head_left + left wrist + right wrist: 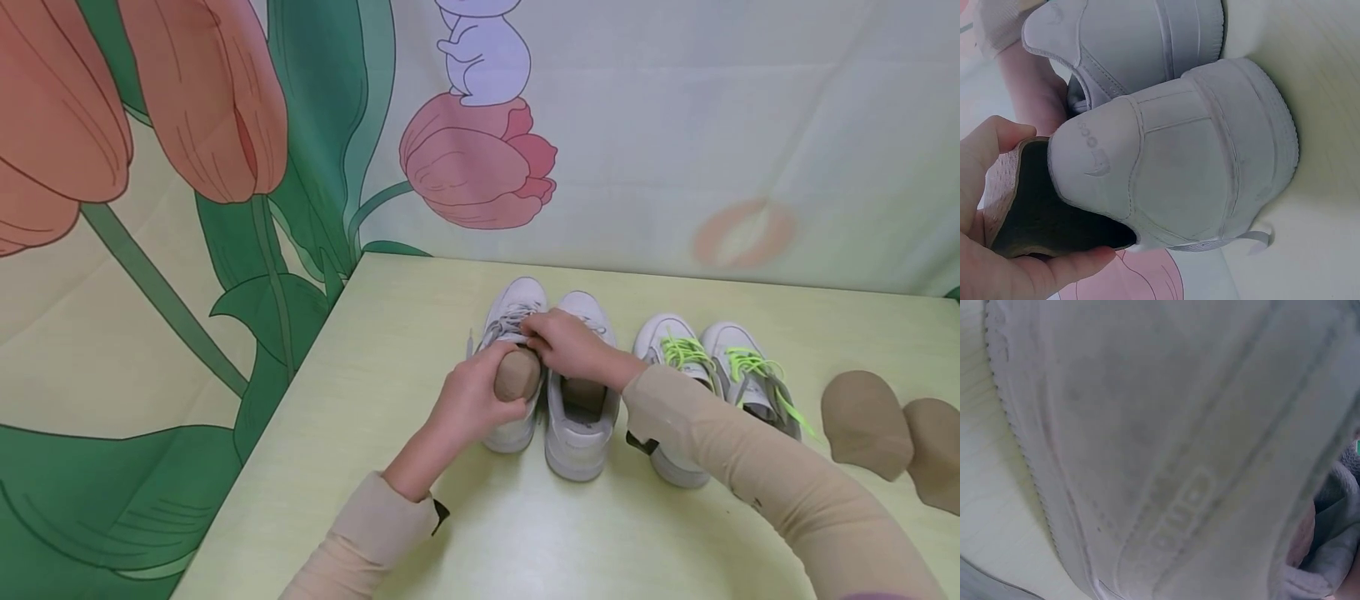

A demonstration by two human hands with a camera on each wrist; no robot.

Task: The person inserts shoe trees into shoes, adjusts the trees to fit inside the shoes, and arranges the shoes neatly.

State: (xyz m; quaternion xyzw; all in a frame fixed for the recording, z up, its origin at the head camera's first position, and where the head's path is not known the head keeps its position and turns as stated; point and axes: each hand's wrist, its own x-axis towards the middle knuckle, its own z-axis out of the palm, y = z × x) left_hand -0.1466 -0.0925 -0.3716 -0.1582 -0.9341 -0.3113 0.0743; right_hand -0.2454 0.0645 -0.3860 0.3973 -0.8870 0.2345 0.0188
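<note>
My left hand (472, 390) grips a tan insole (517, 375) between thumb and fingers at the opening of the left white shoe (512, 437). In the left wrist view the dark underside of the insole (1054, 215) shows, its far end hidden inside the shoe. My right hand (576, 346) pinches the tongue of that same shoe beside its grey laces (517, 318). Next to it stands the matching white shoe (577, 454), with something brown lying inside. The right wrist view is mostly filled by a blurred white shoe side (1122, 425).
Right of my right forearm stand two white shoes with neon laces, a nearer one (671, 333) partly behind the sleeve and another (727, 337). Two more tan insoles (866, 421) lie at the table's right. A printed flower cloth (480, 175) hangs behind the pale table (390, 333).
</note>
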